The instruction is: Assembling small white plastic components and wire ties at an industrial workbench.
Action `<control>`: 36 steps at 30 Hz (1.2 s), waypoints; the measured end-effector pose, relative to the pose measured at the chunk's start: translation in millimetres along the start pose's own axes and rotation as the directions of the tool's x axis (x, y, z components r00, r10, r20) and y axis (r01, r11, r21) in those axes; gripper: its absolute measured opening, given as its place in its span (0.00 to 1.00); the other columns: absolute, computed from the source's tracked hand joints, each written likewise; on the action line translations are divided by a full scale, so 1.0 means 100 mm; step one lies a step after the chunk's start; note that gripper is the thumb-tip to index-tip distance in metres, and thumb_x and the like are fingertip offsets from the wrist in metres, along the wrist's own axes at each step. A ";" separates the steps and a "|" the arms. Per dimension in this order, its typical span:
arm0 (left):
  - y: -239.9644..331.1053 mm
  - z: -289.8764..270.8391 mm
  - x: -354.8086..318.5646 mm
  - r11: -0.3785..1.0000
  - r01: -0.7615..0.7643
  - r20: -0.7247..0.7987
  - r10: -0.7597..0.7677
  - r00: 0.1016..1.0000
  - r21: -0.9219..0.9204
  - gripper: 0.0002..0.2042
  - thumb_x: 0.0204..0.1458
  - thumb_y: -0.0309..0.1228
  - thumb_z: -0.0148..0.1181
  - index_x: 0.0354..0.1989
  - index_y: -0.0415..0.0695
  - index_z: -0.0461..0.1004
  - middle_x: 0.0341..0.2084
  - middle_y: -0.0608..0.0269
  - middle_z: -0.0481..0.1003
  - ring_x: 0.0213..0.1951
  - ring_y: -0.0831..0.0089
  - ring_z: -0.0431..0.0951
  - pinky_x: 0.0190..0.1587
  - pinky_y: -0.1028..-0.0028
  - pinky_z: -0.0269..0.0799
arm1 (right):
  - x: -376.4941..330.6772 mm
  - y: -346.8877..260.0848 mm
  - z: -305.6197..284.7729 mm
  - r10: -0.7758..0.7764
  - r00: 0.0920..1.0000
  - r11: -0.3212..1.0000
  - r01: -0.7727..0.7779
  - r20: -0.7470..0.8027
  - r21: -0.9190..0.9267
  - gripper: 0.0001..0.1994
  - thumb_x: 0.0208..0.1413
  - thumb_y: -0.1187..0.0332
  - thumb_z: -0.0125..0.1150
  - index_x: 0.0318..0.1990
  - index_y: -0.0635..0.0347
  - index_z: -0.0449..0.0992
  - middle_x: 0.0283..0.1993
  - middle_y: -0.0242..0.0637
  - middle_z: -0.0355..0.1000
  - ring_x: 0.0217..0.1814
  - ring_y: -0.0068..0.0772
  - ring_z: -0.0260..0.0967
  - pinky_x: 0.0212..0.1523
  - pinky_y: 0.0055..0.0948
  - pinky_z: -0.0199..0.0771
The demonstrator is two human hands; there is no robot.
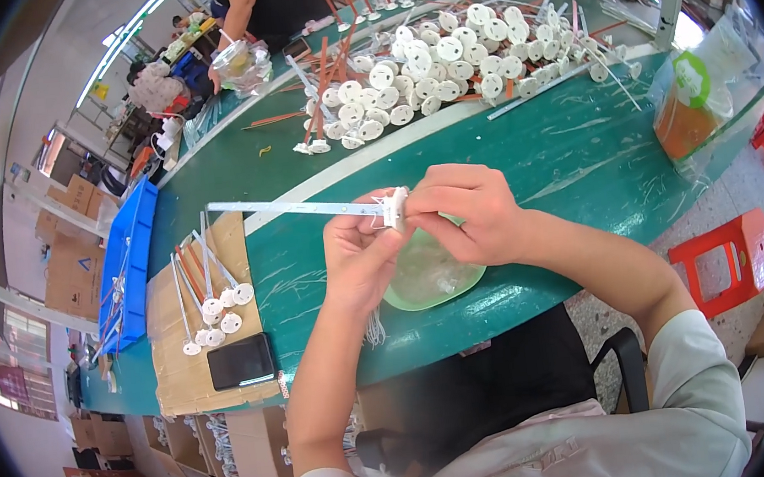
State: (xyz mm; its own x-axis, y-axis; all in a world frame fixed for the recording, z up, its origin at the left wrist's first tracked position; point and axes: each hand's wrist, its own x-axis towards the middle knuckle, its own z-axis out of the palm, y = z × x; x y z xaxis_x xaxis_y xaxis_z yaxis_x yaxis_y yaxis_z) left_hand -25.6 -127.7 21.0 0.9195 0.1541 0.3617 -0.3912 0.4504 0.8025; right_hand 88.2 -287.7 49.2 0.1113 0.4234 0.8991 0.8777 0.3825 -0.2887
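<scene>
My left hand and my right hand meet above the green table. Between them they hold a long thin white strip that points left, with a round white disc at its near end. The right fingers pinch the disc, and the left thumb and fingers grip the strip's end beside it. Thin white wires hang from under my left hand. A pale green shallow dish lies on the table right below both hands.
A heap of white discs and strips covers the far table. Several finished strips with discs lie on cardboard at my left, beside a black phone and a blue tray. A clear bag sits right. Another person stands beyond. Red stools stand on the floor.
</scene>
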 end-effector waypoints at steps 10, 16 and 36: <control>0.20 0.01 0.15 0.881 0.200 -0.139 -0.155 0.978 0.429 0.19 0.55 0.23 0.64 0.55 0.33 0.73 0.45 0.57 0.80 0.48 0.72 0.80 0.53 0.73 0.74 | -0.12 0.16 0.03 0.179 0.973 0.983 -0.170 0.144 -0.073 0.06 0.48 0.79 0.68 0.35 0.63 0.78 0.29 0.40 0.77 0.26 0.35 0.76 0.27 0.28 0.74; 1.10 -0.61 0.12 0.533 0.285 -0.391 0.094 0.916 0.796 0.12 0.56 0.29 0.65 0.46 0.36 0.79 0.35 0.61 0.82 0.38 0.76 0.81 0.43 0.75 0.76 | -0.16 0.25 -0.02 0.133 0.973 0.984 -0.106 0.190 -0.143 0.04 0.50 0.77 0.67 0.33 0.63 0.78 0.30 0.39 0.78 0.27 0.35 0.76 0.28 0.29 0.75; 1.94 -1.14 -0.63 -0.696 0.438 -0.476 0.157 0.866 0.569 0.17 0.55 0.43 0.60 0.38 0.40 0.82 0.37 0.44 0.80 0.38 0.50 0.82 0.43 0.56 0.76 | -0.19 0.25 0.01 0.084 0.953 0.978 -0.024 0.289 -0.207 0.04 0.49 0.74 0.67 0.32 0.60 0.79 0.29 0.38 0.77 0.29 0.40 0.76 0.30 0.36 0.76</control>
State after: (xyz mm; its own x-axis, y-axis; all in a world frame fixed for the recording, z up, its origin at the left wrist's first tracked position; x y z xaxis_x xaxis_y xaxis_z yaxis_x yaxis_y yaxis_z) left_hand -155.2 50.6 99.9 0.7533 0.6221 0.2132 0.6530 -0.7462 -0.1298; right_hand 107.5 -285.3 24.6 0.0453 0.6737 0.7376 0.9522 0.1942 -0.2358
